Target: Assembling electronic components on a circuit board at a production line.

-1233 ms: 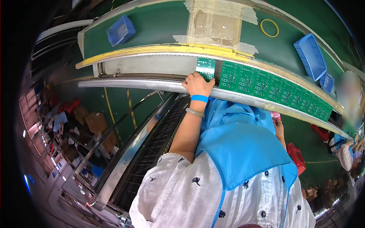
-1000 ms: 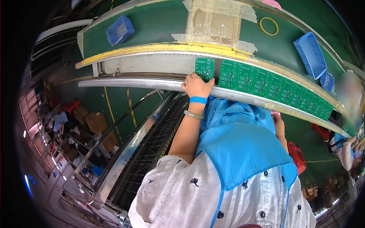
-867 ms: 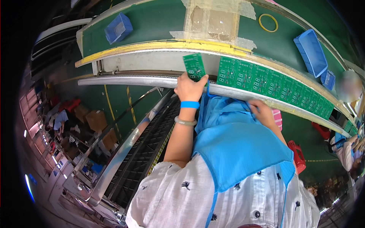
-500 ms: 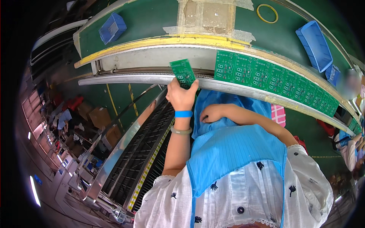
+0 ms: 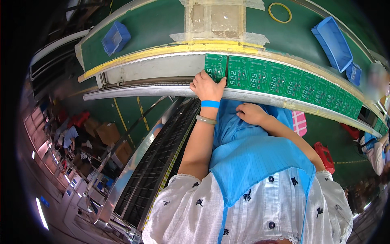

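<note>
My left hand [image 5: 208,86], with a blue band and a pale bangle at its wrist, grips a green circuit board [image 5: 215,62] by its near end. The board lies in the conveyor rail, just left of a row of joined green circuit boards [image 5: 280,79]; a thin dark gap shows between them. White digit displays are on the boards, and my fingers cover the near part of the held one. My right hand [image 5: 252,113] rests on the blue apron [image 5: 256,152] in my lap, holding nothing I can see, its fingers loosely bent and slightly apart.
The metal front rail [image 5: 142,92] runs across before me. Behind it, a green bench carries a blue bin [image 5: 116,38], a yellow ring [image 5: 280,12] and a longer blue bin [image 5: 333,44]. A black slotted rack [image 5: 162,150] stands left of my body.
My left hand has moved right and set the tilted board down straight in the rail beside the row. My right hand has shifted rightward on my lap, and its fingers look looser.
</note>
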A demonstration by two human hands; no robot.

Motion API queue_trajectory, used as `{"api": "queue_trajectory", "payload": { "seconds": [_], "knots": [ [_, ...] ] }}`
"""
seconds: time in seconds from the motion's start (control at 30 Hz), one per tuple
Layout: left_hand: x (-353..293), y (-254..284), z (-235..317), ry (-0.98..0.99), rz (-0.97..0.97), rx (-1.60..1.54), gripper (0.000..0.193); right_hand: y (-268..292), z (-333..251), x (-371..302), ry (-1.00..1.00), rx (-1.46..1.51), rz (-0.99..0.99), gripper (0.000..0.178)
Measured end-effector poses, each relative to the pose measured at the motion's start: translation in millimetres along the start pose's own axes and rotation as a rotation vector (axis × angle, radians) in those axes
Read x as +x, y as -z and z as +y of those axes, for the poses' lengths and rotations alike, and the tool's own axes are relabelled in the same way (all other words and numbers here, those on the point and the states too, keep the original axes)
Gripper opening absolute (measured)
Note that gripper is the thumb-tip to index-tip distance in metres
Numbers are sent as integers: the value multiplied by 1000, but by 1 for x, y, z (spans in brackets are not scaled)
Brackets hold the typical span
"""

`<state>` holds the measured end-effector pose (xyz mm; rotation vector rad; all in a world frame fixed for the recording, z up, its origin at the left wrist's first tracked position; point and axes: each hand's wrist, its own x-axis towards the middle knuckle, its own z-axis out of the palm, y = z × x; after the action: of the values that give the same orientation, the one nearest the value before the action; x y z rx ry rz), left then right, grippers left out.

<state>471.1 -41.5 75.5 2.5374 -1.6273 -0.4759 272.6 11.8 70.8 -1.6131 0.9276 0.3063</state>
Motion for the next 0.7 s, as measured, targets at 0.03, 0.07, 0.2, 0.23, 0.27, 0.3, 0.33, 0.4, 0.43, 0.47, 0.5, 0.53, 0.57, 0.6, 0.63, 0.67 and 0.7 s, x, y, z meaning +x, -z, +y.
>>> {"api": "queue_trajectory", "payload": {
  "seconds": [0.03,0.07,0.2,0.23,0.27,0.3,0.33,0.4,0.43,0.47,0.5,0.53,0.57,0.6,0.63,0.67,0.7],
  "knots": [
    [1,-1,-1,-5,3,9,82,0,0,-1,-1,5,8,30],
    [1,-1,-1,-10,6,19,82,0,0,-1,-3,7,11,30],
    [3,1,1,38,-44,66,83,0,0,-2,-25,44,13,30],
    [3,2,3,45,-56,68,83,1,0,-2,-26,50,12,31],
    [3,3,4,52,-68,69,84,0,-1,-2,-26,51,13,31],
    [3,3,4,50,-69,70,84,0,-1,-3,-29,53,18,31],
    [3,3,4,54,-66,76,84,-1,0,-3,-32,54,23,31],
    [2,3,5,57,-65,82,84,-4,4,-2,-21,51,37,30],
    [1,3,6,58,-52,82,84,-4,4,-1,-9,47,50,29],
    [1,4,6,58,-39,82,84,-4,3,-2,-9,48,50,29],
    [0,4,6,57,-40,82,84,-4,3,-3,-19,51,49,29],
    [0,4,6,54,-37,92,84,-3,3,-3,-29,55,48,29],
    [-1,5,6,52,-34,101,84,-3,3,-4,-29,55,48,29],
    [-1,4,6,51,-34,102,84,-3,3,-4,-29,57,49,29],
    [-2,4,6,54,-29,96,84,-3,2,-5,-30,60,49,28],
    [-3,3,7,57,-24,91,84,-3,2,-5,-31,61,50,28],
    [-3,3,7,56,-25,92,84,-2,3,-6,-36,68,49,29]
  ]
}}
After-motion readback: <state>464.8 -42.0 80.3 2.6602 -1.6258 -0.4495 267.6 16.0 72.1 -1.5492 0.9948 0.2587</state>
